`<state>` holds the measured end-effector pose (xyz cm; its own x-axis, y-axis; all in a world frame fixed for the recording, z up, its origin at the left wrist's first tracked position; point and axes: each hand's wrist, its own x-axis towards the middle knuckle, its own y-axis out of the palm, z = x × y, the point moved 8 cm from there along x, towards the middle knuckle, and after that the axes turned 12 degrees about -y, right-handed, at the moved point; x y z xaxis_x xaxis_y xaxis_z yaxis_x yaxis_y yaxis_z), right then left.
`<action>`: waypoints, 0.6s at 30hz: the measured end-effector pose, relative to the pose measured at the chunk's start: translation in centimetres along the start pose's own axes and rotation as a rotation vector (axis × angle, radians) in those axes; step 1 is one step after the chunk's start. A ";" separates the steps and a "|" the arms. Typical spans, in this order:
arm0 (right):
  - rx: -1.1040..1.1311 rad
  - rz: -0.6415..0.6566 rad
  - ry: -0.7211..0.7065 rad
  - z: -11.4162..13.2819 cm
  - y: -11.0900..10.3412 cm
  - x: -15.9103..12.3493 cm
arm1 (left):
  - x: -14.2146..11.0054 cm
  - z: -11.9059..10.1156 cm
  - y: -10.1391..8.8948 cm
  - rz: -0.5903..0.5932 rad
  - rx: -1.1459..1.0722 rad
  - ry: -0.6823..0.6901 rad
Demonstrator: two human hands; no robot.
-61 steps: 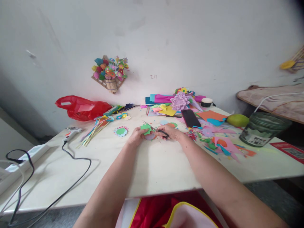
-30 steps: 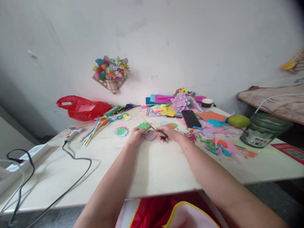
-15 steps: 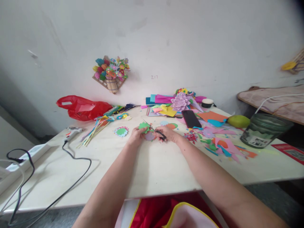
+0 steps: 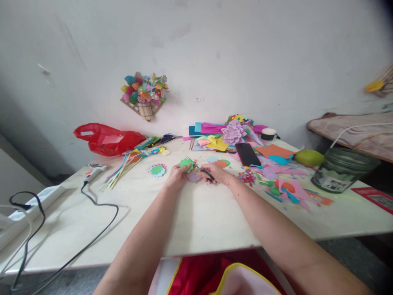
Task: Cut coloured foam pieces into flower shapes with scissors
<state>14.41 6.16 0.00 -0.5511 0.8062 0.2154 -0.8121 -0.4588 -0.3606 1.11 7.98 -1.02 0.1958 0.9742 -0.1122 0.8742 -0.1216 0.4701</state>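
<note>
Between the fingers of my left hand is a green scalloped foam piece, held a little above the table. My right hand is closed around the dark handles of a pair of scissors, whose blades point left and lie against the edge of the green piece. Below them a round purple piece is partly covered by my fingers. To the left lies a layered scalloped disc with a green centre.
A glue gun with its cable lies left, near a power strip and a red plastic bag. Rightward are a phone, coloured foam scraps and a glass jar. A purple flower tops stacked sheets behind.
The view has shifted very slightly. Both hands, the green piece and the scissors stay in nearly the same place.
</note>
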 end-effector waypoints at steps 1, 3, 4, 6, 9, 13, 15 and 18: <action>0.002 0.002 -0.003 -0.1 0.0 0.0 | 0.0 0.0 0.0 -0.001 -0.001 -0.001; -0.002 0.003 -0.009 -0.3 0.0 0.2 | -0.1 0.0 0.1 -0.004 -0.001 -0.001; -0.005 0.004 -0.011 -0.4 0.0 0.2 | -0.1 -0.1 0.1 -0.006 -0.001 -0.001; -0.011 0.002 -0.019 -0.5 0.0 0.3 | -0.1 -0.1 0.1 -0.008 -0.002 0.001; -0.015 0.002 -0.021 -0.8 -0.1 0.4 | -0.2 -0.1 0.2 -0.004 -0.011 0.002; -0.022 -0.002 -0.011 -0.8 -0.1 0.4 | -0.2 -0.2 0.2 -0.006 -0.023 0.004; -0.008 -0.003 -0.004 -0.5 -0.1 0.3 | -0.2 -0.2 0.1 -0.010 -0.028 0.000; 0.026 -0.011 0.001 0.4 0.0 0.0 | -0.2 -0.2 -0.1 -0.029 -0.042 0.004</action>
<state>14.34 5.96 0.37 -0.5422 0.8115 0.2180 -0.8226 -0.4598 -0.3345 0.91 7.84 -0.82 0.1688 0.9780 -0.1224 0.8599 -0.0855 0.5033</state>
